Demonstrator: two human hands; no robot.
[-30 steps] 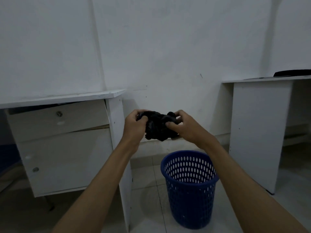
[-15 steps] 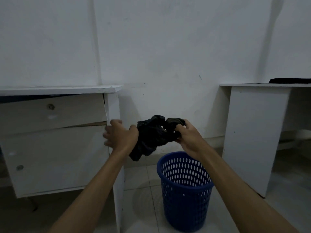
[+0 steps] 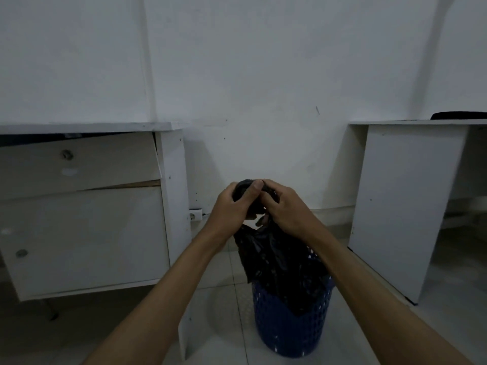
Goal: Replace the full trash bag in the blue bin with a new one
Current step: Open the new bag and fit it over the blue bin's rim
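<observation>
A black trash bag point(image 3: 279, 262) hangs unfurled from both my hands, its lower part draping over the mouth of the blue perforated bin point(image 3: 287, 330) on the floor. My left hand point(image 3: 234, 206) grips the bag's bunched top, thumb across it. Close beside it, my right hand point(image 3: 283, 209) pinches the same top edge with curled fingers. The hands sit side by side directly above the bin. The bag hides most of the bin's rim and inside.
A white desk with two drawers point(image 3: 79, 206) stands at the left, its side panel close to the bin. Another white desk point(image 3: 405, 206) stands at the right. A wall socket point(image 3: 195, 214) sits low on the white wall behind. The floor is pale tile.
The crumpled bag has unrolled and now hangs down onto the bin. My hands have come together at its top and moved lower, over the bin.
</observation>
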